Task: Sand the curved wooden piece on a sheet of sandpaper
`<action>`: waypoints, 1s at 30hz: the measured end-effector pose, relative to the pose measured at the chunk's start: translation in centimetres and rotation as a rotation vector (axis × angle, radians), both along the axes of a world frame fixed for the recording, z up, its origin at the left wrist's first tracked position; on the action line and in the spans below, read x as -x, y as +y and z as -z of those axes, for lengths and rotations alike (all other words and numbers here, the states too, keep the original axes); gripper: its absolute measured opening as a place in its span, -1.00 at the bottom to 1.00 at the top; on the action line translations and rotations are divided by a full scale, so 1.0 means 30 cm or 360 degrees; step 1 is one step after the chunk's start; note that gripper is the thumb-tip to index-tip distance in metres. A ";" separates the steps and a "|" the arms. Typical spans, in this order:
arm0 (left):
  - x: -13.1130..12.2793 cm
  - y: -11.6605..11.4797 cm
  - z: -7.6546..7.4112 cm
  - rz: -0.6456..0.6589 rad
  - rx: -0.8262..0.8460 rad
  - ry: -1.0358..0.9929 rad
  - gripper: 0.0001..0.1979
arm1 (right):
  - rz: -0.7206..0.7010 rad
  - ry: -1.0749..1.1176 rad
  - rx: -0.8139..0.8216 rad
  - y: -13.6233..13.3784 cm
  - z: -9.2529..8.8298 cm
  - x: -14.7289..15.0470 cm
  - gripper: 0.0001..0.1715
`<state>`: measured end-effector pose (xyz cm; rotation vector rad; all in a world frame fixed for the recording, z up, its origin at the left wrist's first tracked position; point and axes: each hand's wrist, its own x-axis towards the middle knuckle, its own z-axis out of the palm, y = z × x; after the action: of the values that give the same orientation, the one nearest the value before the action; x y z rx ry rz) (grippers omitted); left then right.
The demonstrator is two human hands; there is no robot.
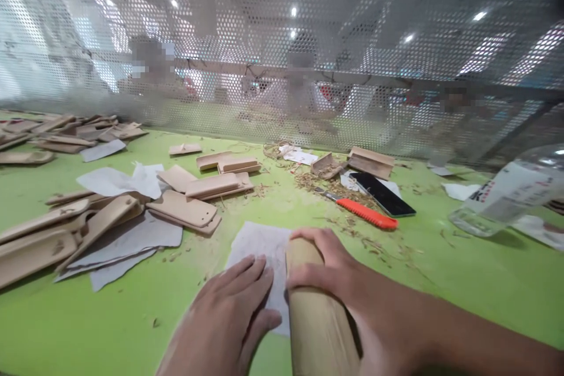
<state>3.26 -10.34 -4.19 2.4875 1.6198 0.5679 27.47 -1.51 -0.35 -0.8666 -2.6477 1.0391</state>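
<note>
My right hand [335, 273] is closed around a pale bamboo piece [319, 323] with a curved outer face, which runs toward me at the bottom of the head view. Under its far end lies a whitish sheet [255, 238], perhaps paper or sandpaper, on the green table. My left hand [238, 299] rests flat on that sheet, fingers stretched out and holding nothing, just left of the bamboo. An orange utility knife [368, 213] lies beyond my right hand, its blade end pointing left. Part of the bamboo is hidden by my right hand.
Several cut bamboo pieces [183, 208] and sheets [132, 241] lie at left, with a pile [66, 135] farther back. Shavings surround a black phone [383, 194]. A clear bottle [506, 194] stands tilted at right. A perforated screen [282, 41] closes the table's back; people sit beyond.
</note>
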 end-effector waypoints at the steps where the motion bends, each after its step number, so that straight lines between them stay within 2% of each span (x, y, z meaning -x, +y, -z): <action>1: 0.001 0.000 0.002 0.0004 0.0008 0.0004 -0.57 | -0.0004 -0.0011 0.0001 -0.004 -0.003 -0.001 0.04; 5: 0.008 0.004 0.013 0.0022 0.0026 -0.0005 -0.59 | 0.0218 -0.0021 -0.0133 -0.005 0.003 -0.006 -0.04; 9: 0.006 0.003 0.014 0.0027 -0.0009 -0.0029 -0.59 | 0.0000 0.0028 -0.0065 -0.008 0.008 -0.004 -0.03; 13: -0.009 -0.003 -0.012 0.0014 0.0010 -0.0020 -0.56 | 0.0171 -0.0009 -0.0169 -0.016 -0.010 0.008 -0.16; 18: -0.019 0.001 -0.029 0.0039 0.0071 0.0044 -0.53 | -0.0048 0.0136 -0.0257 -0.015 -0.015 0.016 -0.23; 22: -0.013 0.002 -0.027 0.0032 0.0085 0.0049 -0.55 | 0.0108 0.0218 -0.0426 -0.005 0.002 0.022 -0.34; 27: -0.009 0.001 -0.027 0.0060 0.0035 0.0003 -0.61 | -0.0334 0.0487 -0.0493 -0.038 0.009 0.059 -0.41; 30: -0.006 0.003 -0.021 0.0069 0.0002 0.0013 -0.60 | -0.0371 0.0517 -0.0628 -0.033 0.014 0.061 -0.38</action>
<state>3.45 -10.24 -3.57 2.5204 1.5644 0.5515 25.64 -2.51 -0.77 -0.2868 -2.5744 0.5972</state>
